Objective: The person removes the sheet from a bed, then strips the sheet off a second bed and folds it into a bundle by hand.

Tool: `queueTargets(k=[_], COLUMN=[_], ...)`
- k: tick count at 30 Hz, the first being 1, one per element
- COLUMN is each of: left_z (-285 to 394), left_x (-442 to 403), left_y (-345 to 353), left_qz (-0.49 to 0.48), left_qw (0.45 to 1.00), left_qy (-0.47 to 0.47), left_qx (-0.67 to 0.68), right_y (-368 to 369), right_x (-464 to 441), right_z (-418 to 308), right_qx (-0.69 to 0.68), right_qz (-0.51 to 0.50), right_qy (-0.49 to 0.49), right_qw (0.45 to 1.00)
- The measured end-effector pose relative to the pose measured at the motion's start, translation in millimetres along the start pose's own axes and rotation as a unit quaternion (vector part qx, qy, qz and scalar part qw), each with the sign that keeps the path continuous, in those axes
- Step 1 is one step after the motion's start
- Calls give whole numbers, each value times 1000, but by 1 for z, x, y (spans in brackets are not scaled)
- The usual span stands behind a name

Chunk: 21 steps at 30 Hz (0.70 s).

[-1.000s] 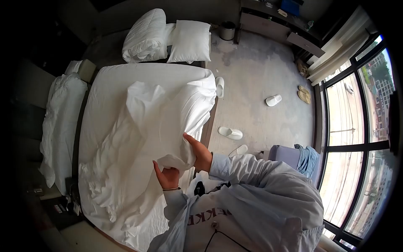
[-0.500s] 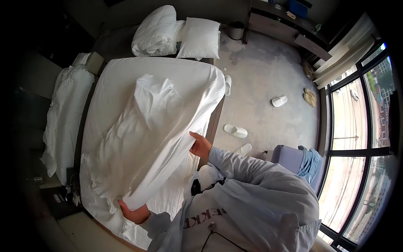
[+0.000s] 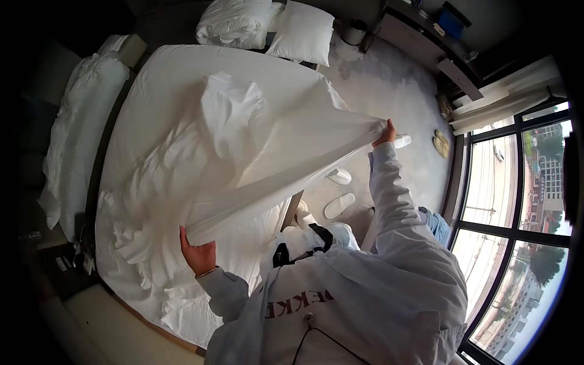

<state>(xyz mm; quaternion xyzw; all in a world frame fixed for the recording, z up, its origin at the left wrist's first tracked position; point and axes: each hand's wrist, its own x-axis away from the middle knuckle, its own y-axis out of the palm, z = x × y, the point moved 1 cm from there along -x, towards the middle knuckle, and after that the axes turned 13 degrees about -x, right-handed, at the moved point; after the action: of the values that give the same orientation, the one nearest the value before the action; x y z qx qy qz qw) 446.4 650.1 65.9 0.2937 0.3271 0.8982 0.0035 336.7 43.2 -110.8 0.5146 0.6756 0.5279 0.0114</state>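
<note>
A loose white bed sheet (image 3: 286, 146) stretches between my two hands over the bed, with its near edge pulled taut. My right hand (image 3: 384, 134) is closed on one end of that edge, held out to the right past the bed's side. At the lower left, my left hand (image 3: 199, 255) grips the other end, thumb pointing up. The rest of the sheet lies bunched in folds on the white-covered mattress (image 3: 161, 73).
A pillow (image 3: 301, 33) and a folded duvet (image 3: 234, 23) sit beyond the mattress. White bedding (image 3: 82, 134) is heaped on the left. Slippers (image 3: 339, 205) lie on the grey floor (image 3: 389, 176). A bin (image 3: 353, 32) stands near the desk; a large window (image 3: 493, 188) is on the right.
My right hand has swung outward to the right and away from me, drawing the sheet's edge over the bed side. My left hand has shifted slightly up. The view has tilted.
</note>
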Motion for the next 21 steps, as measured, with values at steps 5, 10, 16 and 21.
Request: queueTargets(k=[5,10,16,21], left_z=[22,179,326,173], left_x=[-59,-133,-106,-152], left_y=[-71,-120,-99,-127], left_qz=[-15,6,93,120], left_qw=[998,997,909,966], left_qy=[-32,77,394,148], left_qx=[49,-9,-99,-176], right_y=[86,270,339,267], right_x=[19,13,29,48], right_z=[1,104,281,320], right_qx=[-13,80,-8,-11], right_qz=[24,-130,-205,-240], right_qy=[-1,46,91,224], right_qw=[1000,987,974,945])
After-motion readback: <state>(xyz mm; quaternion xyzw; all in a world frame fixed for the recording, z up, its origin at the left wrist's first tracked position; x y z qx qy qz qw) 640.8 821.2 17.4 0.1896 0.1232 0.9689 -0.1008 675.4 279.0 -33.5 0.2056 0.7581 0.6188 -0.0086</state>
